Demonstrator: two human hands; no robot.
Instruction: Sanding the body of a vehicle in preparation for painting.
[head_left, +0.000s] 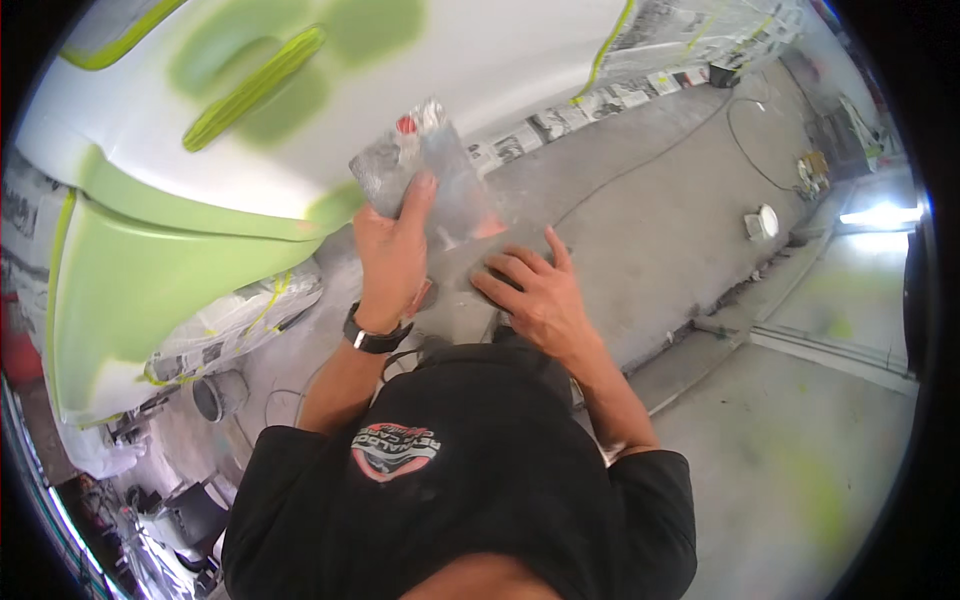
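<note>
My left hand [390,260] grips a flat grey plate [390,160] by its lower part, thumb across its face; a red blob and pale smears sit near its top, and its right side is blurred. Just to the right, my right hand [530,295] has its fingers apart and slightly curled; whether they touch the grey surface beneath them is unclear. Beyond the plate is a white vehicle panel [270,170] with pale green patches and a bright green taped handle [255,85]. A small orange piece beside my left hand is too indistinct to name.
Newspaper masking [540,128] runs along the panel's bottom edge. A cable [650,160] lies on the concrete floor [660,250], near a small white container [760,222]. A bucket [220,395] stands at lower left. A pale wall with a bright light [880,215] is on the right.
</note>
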